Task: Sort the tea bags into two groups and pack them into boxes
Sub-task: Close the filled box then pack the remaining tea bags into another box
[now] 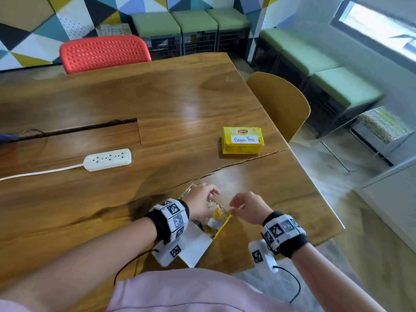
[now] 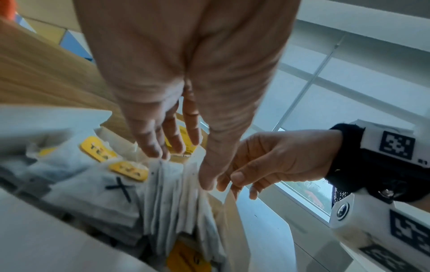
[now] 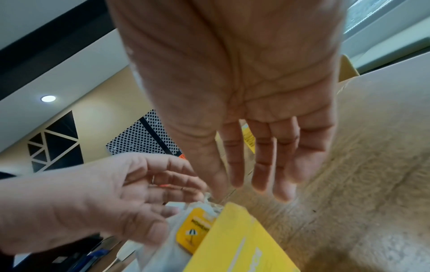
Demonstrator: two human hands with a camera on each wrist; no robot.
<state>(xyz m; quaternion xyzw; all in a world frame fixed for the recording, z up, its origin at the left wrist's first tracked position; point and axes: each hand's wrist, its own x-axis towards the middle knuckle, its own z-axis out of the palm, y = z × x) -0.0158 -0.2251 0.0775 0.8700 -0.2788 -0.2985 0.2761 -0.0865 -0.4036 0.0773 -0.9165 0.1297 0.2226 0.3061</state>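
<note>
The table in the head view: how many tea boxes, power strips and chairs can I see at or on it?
Tea boxes: 2, the closed Green Tea box and the open yellow box under the hands
Power strips: 1, the white power strip
Chairs: 2, the red chair and the mustard chair
Total: 5

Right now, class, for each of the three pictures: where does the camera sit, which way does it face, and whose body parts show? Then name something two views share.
Head: worn on the head, looking down at the wooden table; shows both forearms, left hand and right hand.
Left wrist: looks along the left hand into the open box's tea bags; right hand opposite.
Right wrist: looks along the right hand toward the yellow open box; left hand opposite.
Shared: both wrist views show tea bags with yellow tags.
</note>
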